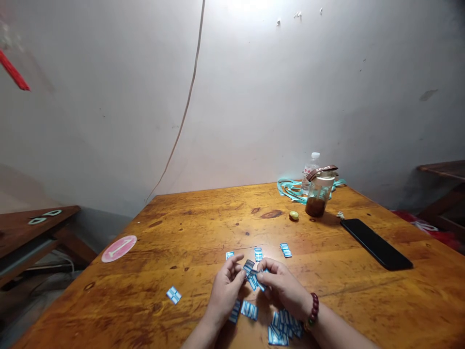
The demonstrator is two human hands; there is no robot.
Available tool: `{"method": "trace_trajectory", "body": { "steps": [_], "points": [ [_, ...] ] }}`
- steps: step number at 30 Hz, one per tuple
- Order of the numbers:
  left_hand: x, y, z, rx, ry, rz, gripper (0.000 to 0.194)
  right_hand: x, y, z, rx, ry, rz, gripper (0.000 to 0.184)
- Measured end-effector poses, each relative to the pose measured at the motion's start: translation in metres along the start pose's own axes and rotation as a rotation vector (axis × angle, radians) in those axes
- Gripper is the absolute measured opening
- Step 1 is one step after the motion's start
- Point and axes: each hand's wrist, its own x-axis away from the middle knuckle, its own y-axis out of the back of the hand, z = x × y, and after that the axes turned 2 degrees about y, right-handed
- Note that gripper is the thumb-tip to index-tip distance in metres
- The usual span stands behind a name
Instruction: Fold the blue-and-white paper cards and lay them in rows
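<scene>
My right hand (282, 285), with a dark red bead bracelet on the wrist, pinches several small blue-and-white striped cards (252, 281) between thumb and fingers. Facing it, my left hand (225, 288) closes thumb and fingers at the left edge of a shaded card (249, 265) from the same bunch. Below the hands lie a small group of matching cards (249, 310) and a heaped pile (283, 327), partly covered by my right wrist. Beyond the fingers, cards lie at the centre (258, 254) and right (286, 250). A single card (174, 294) rests off to the left.
On the wooden table (203, 218) are a black phone (376, 243), a strapped jar of brown liquid (316, 204), a clear plastic bottle (314, 160), teal ribbon (288, 188) and a small yellowish object (294, 215). A pink oval sign (119, 248) lies at the left edge.
</scene>
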Motion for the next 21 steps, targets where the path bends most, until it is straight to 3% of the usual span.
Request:
{"method": "trace_trajectory", "body": {
  "steps": [3, 11, 21],
  "points": [
    [0.002, -0.003, -0.004, 0.037, 0.0, 0.065, 0.032, -0.004, 0.002, -0.006, 0.061, -0.005, -0.055, 0.009],
    [0.009, -0.006, -0.02, -0.001, 0.052, 0.176, 0.025, -0.009, 0.004, -0.011, 0.3, 0.186, -0.229, 0.007],
    [0.004, -0.005, -0.004, 0.1, 0.155, 0.111, 0.024, -0.002, 0.002, -0.006, 0.496, 0.381, -0.202, 0.008]
  ]
}}
